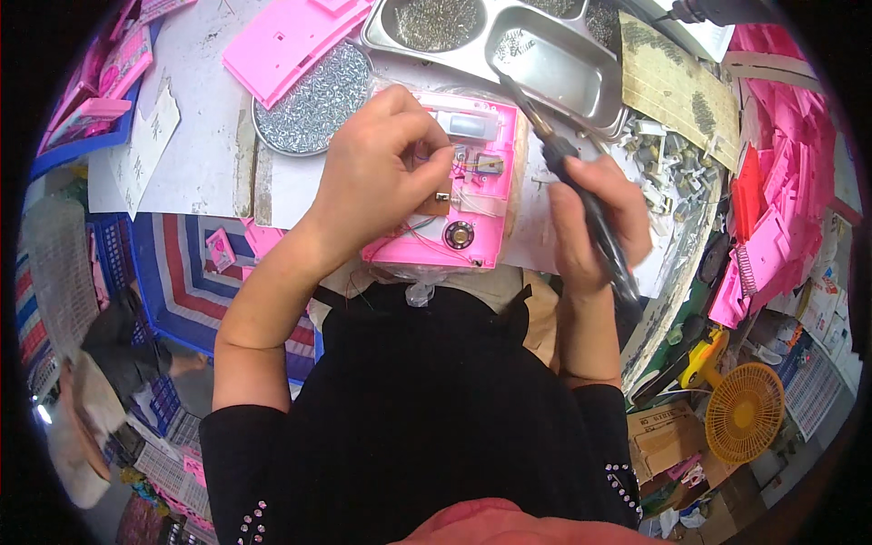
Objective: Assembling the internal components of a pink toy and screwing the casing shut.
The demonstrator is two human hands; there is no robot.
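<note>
Cluttered assembly bench (195, 159), white-topped, crowded on all sides. Pink plastic housing (463, 195) lying open-side up at bench centre, near edge against the body, presumably so the innards face the eyes: small round speaker (459, 235) at its 6 o'clock, thin wires and a brown circuit board (434, 204) toward 9 o'clock. Left hand (386, 168) laid over the housing's 9 o'clock side, wrist arched, fingertips curled and pinched down on the board and wires, seemingly to pin them steady. Right hand (595, 222) at 3 o'clock of the housing, closed in a fist round a black-handled tool (568, 173), shaft slanting up toward 11 o'clock, tip clear of the housing and just over the steel tray; screwdriver or soldering iron, cannot tell. Round dish of small screws (313, 100) at 11 o'clock and divided steel tray (545, 64) at 12 to 1 o'clock, both within easy reach. Heaps of pink parts (781, 182) at 3 o'clock. Orange fan (745, 413) low at 4 o'clock.
</note>
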